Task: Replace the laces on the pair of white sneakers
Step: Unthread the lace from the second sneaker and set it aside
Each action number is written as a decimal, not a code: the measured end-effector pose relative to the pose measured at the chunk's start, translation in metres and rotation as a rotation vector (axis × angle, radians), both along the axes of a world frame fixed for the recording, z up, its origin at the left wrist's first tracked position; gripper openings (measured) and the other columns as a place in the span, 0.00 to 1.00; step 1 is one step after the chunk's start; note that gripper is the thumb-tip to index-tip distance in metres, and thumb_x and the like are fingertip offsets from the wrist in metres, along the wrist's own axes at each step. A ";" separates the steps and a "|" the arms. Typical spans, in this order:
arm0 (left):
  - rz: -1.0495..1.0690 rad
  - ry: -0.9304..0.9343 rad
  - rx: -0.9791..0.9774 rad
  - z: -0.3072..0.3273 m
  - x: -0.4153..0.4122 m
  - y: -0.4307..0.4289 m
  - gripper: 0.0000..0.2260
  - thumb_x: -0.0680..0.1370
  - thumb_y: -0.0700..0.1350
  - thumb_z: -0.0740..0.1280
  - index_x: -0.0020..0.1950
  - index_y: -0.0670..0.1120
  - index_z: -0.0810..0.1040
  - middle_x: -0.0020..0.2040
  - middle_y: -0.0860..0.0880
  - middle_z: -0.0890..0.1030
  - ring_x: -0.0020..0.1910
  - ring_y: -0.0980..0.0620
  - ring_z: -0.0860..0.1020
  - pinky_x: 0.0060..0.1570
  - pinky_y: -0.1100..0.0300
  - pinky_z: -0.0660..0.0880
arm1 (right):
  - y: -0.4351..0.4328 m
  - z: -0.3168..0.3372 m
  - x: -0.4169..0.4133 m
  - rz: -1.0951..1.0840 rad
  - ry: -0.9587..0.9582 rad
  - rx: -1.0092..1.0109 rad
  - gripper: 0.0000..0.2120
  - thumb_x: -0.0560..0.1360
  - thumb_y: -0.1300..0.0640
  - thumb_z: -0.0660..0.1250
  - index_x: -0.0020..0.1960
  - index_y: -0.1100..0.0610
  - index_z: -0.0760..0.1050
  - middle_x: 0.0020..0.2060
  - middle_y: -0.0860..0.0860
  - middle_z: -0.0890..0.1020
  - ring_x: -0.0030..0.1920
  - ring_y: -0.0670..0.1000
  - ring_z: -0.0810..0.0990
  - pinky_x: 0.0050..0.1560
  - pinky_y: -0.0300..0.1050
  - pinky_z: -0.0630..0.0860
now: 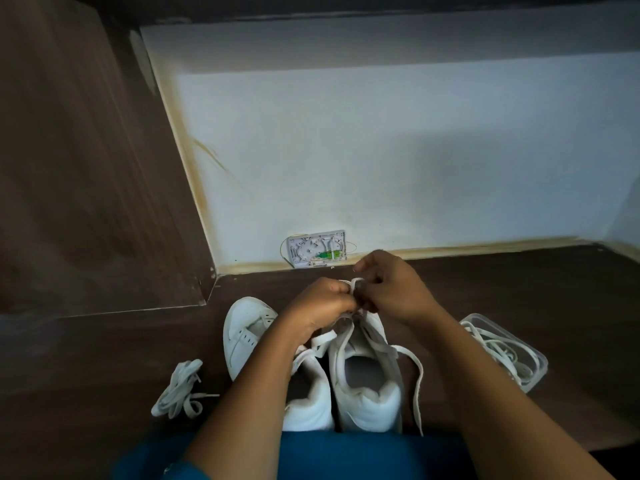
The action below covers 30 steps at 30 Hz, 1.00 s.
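pale wall [381, 150] meets dark wood floor [519, 289], dimly lit.

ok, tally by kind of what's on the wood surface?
Sneakers: 2
Loose lace bundles: 2
Lace being threaded: 1
Plastic container: 1
Total: 6

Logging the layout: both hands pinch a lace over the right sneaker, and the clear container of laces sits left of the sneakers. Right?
No. In the head view the clear container sits right of the sneakers; the rest holds.
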<state>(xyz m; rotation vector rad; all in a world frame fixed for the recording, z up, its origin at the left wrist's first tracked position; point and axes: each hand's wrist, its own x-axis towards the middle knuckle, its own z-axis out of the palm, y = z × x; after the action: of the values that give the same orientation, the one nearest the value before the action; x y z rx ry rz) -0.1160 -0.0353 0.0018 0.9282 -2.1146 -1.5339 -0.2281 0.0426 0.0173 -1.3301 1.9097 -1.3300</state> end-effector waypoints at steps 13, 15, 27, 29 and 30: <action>0.207 0.409 0.096 0.012 -0.009 0.008 0.09 0.74 0.34 0.68 0.37 0.45 0.79 0.34 0.53 0.81 0.33 0.63 0.78 0.33 0.72 0.72 | 0.013 0.002 -0.011 0.125 0.386 0.231 0.13 0.70 0.62 0.69 0.30 0.52 0.73 0.28 0.44 0.75 0.32 0.45 0.73 0.35 0.39 0.65; 0.180 0.408 0.059 0.018 -0.006 0.010 0.07 0.75 0.35 0.67 0.39 0.44 0.80 0.35 0.53 0.81 0.31 0.68 0.77 0.30 0.76 0.69 | 0.012 -0.001 -0.008 0.114 0.532 0.209 0.13 0.72 0.62 0.68 0.30 0.55 0.73 0.30 0.48 0.78 0.35 0.48 0.74 0.35 0.41 0.64; 0.314 0.359 -0.001 0.018 -0.009 0.013 0.15 0.75 0.29 0.63 0.33 0.46 0.77 0.33 0.50 0.78 0.33 0.56 0.74 0.32 0.70 0.71 | 0.009 0.000 -0.008 -0.052 0.108 -0.054 0.05 0.71 0.63 0.67 0.47 0.58 0.78 0.41 0.50 0.82 0.42 0.49 0.79 0.43 0.45 0.75; 0.301 0.451 0.046 0.025 -0.007 0.013 0.14 0.76 0.32 0.63 0.34 0.45 0.77 0.31 0.52 0.77 0.29 0.59 0.72 0.27 0.72 0.67 | 0.012 -0.001 -0.010 0.077 0.320 0.181 0.05 0.70 0.65 0.66 0.41 0.56 0.78 0.40 0.51 0.81 0.43 0.51 0.78 0.43 0.42 0.73; 0.290 0.428 0.022 0.026 -0.006 0.013 0.13 0.77 0.35 0.63 0.34 0.45 0.77 0.29 0.53 0.77 0.28 0.60 0.71 0.27 0.71 0.66 | 0.012 -0.001 -0.008 0.117 0.430 0.254 0.07 0.71 0.64 0.66 0.37 0.55 0.77 0.38 0.51 0.81 0.42 0.51 0.77 0.40 0.40 0.71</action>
<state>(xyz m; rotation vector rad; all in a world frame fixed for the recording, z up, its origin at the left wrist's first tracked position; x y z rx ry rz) -0.1220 -0.0222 0.0274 0.7872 -1.5934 -1.4532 -0.2360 0.0545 0.0160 -1.6590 2.1460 -0.7538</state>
